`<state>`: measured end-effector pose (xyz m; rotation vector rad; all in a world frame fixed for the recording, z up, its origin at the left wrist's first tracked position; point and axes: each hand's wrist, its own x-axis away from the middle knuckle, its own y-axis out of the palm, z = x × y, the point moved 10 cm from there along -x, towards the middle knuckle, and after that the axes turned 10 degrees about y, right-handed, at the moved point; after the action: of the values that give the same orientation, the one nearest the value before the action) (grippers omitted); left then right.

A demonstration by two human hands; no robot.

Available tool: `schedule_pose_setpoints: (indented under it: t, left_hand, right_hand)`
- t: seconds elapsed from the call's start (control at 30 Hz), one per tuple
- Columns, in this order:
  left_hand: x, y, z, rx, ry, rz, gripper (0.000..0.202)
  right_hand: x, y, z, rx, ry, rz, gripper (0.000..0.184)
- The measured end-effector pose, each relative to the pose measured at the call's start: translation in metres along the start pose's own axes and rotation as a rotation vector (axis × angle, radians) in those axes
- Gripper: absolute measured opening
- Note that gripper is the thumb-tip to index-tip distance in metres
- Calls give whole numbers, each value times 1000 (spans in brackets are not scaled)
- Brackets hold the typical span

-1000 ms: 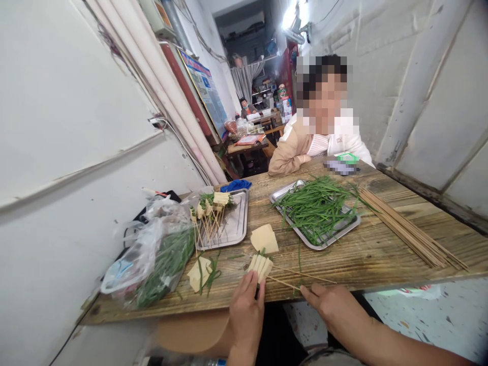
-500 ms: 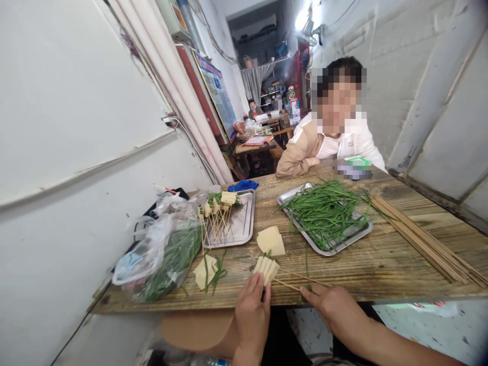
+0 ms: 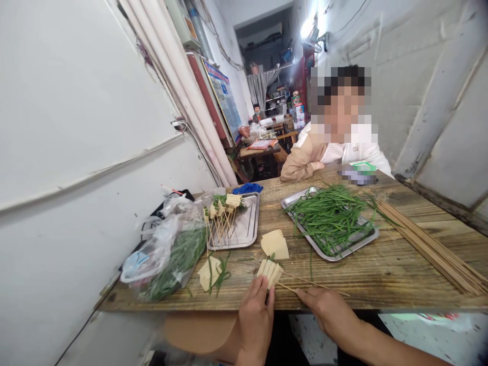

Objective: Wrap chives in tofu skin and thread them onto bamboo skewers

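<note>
My left hand (image 3: pixel 256 312) rests at the near table edge, its fingers pressed on a row of folded tofu-skin rolls (image 3: pixel 270 271) with green chives inside. My right hand (image 3: pixel 325 307) lies beside it, fingers pinched on the end of a thin bamboo skewer (image 3: pixel 308 282) that runs into the rolls. Flat tofu-skin sheets (image 3: pixel 274 245) lie just beyond. A steel tray (image 3: pixel 369 238) holds a heap of chives (image 3: pixel 331 216). A second tray (image 3: pixel 249 231) holds finished skewers (image 3: pixel 221 216).
A bundle of bare skewers (image 3: pixel 430 246) lies along the right of the wooden table (image 3: pixel 381 274). A plastic bag of chives (image 3: pixel 168 254) sits at left by the wall. Another tofu sheet with chives (image 3: pixel 211 272) lies nearby. A person (image 3: pixel 335 147) leans on the far end.
The view has shifted a little, so everything sits lower and further right in frame. My hands stay on the rolls and skewer with barely any movement.
</note>
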<state>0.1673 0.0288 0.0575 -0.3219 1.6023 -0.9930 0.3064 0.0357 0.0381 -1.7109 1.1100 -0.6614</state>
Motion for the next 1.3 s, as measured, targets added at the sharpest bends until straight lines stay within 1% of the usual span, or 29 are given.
schedule_pose_setpoints:
  t: [0.2,0.33,0.4,0.47,0.53,0.57,0.63,0.7,0.73,0.8,0.87,0.97,1.0,1.07,1.1,1.17,1.23,1.3]
  left_hand:
    - [0,4,-2,13,-12,-25,23]
    - [6,6,-2,12,-6,0,25]
    - [10,4,0,5,-3,25,29]
    - [15,3,0,10,-27,45,34]
    - [19,2,-3,23,-85,58,39]
    - [20,2,-5,29,-112,65,41]
    - [22,1,-7,36,-139,79,46]
    - [22,1,-7,38,-132,93,47]
    - [22,1,-7,40,-125,102,46]
    - [22,-1,-9,50,-119,116,45]
    - [23,-4,-10,73,-108,126,43]
    - [24,-12,-16,142,-107,141,43]
    - [24,-15,-20,173,-120,149,44]
    - [29,-24,-34,227,-214,199,46]
    - [33,-31,-43,240,-283,248,48]
    - [44,-45,-61,236,-416,360,52]
    - [55,-53,-74,216,-487,437,54]
    - [66,-52,-82,220,-519,469,53]
  right_hand:
    - [-13,14,-4,33,31,-25,50]
    - [-19,15,-10,101,36,-9,45]
    - [-17,8,-12,150,11,59,38]
    - [-12,-4,-10,198,9,153,25]
    - [-6,-16,-1,223,56,215,14]
    - [-4,-20,5,222,92,214,11]
    - [-2,-24,17,185,161,157,16]
    - [-1,-25,24,106,206,65,25]
    - [-1,-25,25,61,217,17,27]
    - [0,-25,23,-25,214,-52,24]
    - [1,-26,20,-105,193,-83,17]
    - [2,-21,19,-282,193,-144,18]
    - [2,-17,19,-360,202,-190,19]
    - [0,-11,15,-503,213,-288,23]
    - [-3,-11,12,-551,211,-314,23]
    - [-16,-20,7,-581,196,-287,23]
    - [-41,-35,2,-551,169,-187,24]
    - [-77,-46,-3,-502,166,-75,28]
